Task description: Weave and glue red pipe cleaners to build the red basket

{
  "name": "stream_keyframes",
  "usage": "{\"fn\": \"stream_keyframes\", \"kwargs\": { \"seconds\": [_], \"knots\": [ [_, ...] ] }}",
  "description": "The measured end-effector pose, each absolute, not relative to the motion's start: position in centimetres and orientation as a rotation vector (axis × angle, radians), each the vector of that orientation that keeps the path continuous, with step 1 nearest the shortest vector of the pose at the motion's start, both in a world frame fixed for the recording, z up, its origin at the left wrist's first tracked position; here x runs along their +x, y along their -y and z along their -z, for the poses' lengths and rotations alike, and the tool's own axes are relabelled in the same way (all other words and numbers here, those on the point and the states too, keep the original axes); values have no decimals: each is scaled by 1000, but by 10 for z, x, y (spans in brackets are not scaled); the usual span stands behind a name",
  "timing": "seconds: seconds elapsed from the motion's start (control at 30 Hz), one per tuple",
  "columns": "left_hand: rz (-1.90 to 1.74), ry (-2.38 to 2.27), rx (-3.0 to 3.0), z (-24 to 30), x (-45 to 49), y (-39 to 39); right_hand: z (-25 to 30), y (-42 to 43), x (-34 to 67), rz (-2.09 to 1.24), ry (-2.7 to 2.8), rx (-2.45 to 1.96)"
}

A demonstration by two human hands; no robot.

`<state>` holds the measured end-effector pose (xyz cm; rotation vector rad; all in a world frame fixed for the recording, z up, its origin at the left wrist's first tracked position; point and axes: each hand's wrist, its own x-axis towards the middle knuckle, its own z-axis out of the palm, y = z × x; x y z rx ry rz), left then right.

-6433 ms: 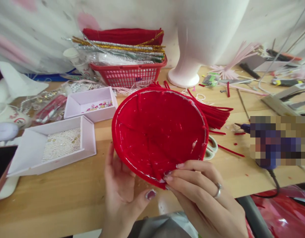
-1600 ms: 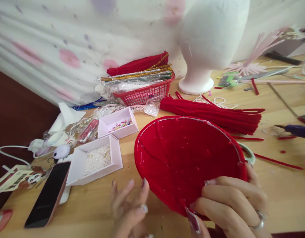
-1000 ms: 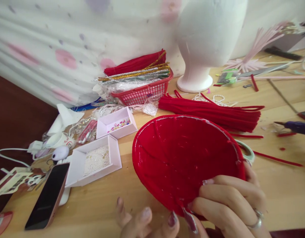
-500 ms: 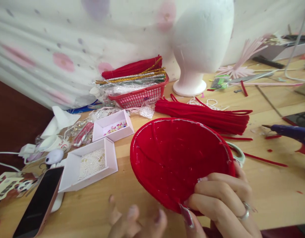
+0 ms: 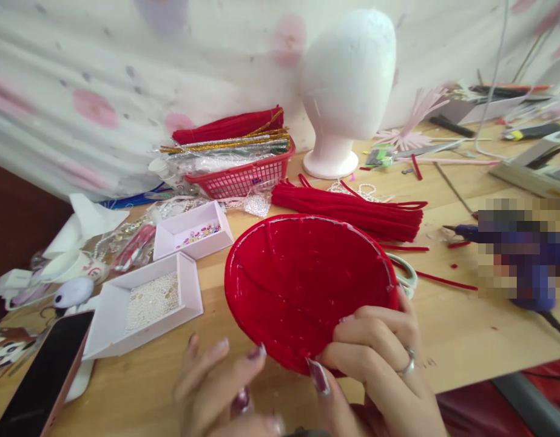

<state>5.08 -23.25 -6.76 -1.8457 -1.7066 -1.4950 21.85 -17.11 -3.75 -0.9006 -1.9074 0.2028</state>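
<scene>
A red, bowl-shaped cap (image 5: 302, 285) is held with its hollow side facing me. Faint ribs run across its inside, and whitish streaks, like dried glue, line the rim. My right hand (image 5: 375, 358), with a ring on one finger, grips the lower right edge, thumb outside and fingers inside. Just left of the cap's lower edge is my left hand (image 5: 220, 388), its fingers bent loosely and apart, with nothing visible in them. Behind the cap lies a bundle of red pipe cleaners (image 5: 352, 209).
A white foam head (image 5: 352, 85) stands at the back beside a red basket (image 5: 247, 176) of craft stems. On the left are a pearl box (image 5: 188, 297), a gem box (image 5: 193, 230) and a phone (image 5: 47, 376). Scissors (image 5: 406, 276) and a blue glue gun (image 5: 534, 285) lie right.
My left hand has risen, and its fingers are nearer the cap's lower rim. My right hand keeps its hold on the cap. The view has shifted to the right.
</scene>
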Motion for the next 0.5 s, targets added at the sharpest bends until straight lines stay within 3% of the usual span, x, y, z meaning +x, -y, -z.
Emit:
{"fn": "stream_keyframes", "kwargs": {
  "seconds": [0.5],
  "knots": [
    [1788,1824,-1988,63,51,219,36,171,230,-242,1999,-619]
  ]
}}
